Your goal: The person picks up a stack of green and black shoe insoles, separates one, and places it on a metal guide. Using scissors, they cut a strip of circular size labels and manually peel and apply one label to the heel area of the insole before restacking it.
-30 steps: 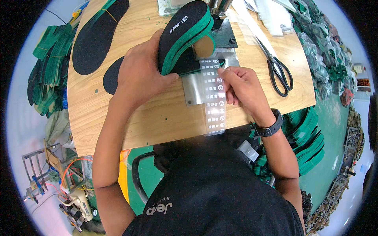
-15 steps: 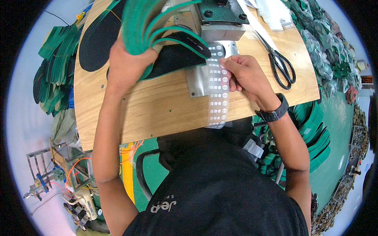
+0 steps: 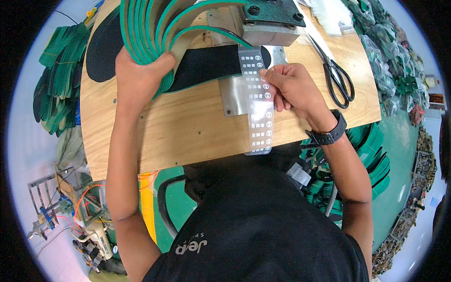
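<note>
My left hand [image 3: 141,77] grips a thick, bent stack of green-edged insoles [image 3: 143,30], their free ends fanned and curving right. Below the stack lies a flat black insole [image 3: 204,66], its right end reaching under a clear strip of white printed labels [image 3: 260,124]. My right hand [image 3: 293,87] pinches the strip's right edge between thumb and fingers. The strip runs down over the table's front edge. Just beyond the strip is the press's metal block [image 3: 270,35]; a shiny metal plate [image 3: 232,98] shows under the insole and strip.
Black-handled scissors [image 3: 339,82] lie right of my right hand. Another pile of black insoles [image 3: 102,51] rests at the table's left. Hanging green insoles [image 3: 58,70] are beyond the left edge; bagged bundles [image 3: 383,51] fill the far right. Clear plastic bags [image 3: 331,16] sit at the back.
My left hand has shifted left with the stack, and the lowest fanned insole has lifted off the flat one. The strip's upper part has slid left across the flat insole's end.
</note>
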Action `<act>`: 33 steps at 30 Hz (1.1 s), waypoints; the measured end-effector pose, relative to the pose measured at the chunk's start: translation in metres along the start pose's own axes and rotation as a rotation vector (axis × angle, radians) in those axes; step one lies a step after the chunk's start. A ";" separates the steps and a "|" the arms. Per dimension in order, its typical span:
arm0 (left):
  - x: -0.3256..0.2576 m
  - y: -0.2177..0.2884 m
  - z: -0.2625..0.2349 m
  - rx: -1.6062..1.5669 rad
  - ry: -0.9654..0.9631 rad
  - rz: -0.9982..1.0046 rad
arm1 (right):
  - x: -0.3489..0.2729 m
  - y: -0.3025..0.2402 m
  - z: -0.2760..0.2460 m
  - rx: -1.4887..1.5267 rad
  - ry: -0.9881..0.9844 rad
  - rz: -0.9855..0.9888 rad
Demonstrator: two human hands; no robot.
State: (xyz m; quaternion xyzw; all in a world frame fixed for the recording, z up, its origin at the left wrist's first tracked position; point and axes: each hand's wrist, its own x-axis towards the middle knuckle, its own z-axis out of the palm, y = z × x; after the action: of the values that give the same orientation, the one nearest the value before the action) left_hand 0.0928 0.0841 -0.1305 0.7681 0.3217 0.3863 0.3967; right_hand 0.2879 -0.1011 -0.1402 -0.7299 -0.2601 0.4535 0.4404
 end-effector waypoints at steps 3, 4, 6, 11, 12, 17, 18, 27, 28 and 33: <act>-0.003 0.002 0.001 0.039 -0.013 -0.002 | 0.004 0.003 -0.002 0.004 -0.012 0.002; -0.006 0.005 0.003 0.050 -0.008 0.017 | 0.003 0.002 -0.002 0.002 -0.016 0.010; -0.007 0.001 0.004 0.151 -0.018 0.098 | 0.001 0.000 0.001 0.019 -0.017 0.026; -0.006 0.004 0.009 0.401 -0.296 0.181 | -0.005 0.001 0.002 0.096 0.001 0.012; -0.005 0.005 0.012 0.489 -0.326 0.262 | -0.007 0.001 0.002 0.121 0.003 0.011; -0.002 0.013 0.023 0.704 -0.413 0.274 | -0.010 0.007 0.000 0.086 0.003 -0.048; -0.003 0.014 0.024 0.705 -0.374 0.289 | -0.011 0.010 -0.002 0.076 0.003 -0.079; 0.000 0.028 0.012 0.552 -0.466 0.121 | -0.012 0.023 -0.015 0.326 0.119 -0.065; 0.001 0.027 0.011 0.542 -0.468 0.113 | -0.012 0.024 -0.015 0.322 0.112 -0.071; -0.001 0.016 0.005 0.456 -0.391 0.149 | -0.013 0.025 -0.016 0.274 0.120 -0.054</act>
State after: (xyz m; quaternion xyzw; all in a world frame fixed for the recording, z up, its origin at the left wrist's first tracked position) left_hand 0.0990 0.0737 -0.1191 0.9184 0.2605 0.1770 0.2393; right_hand 0.2956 -0.1299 -0.1528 -0.6815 -0.1887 0.4284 0.5625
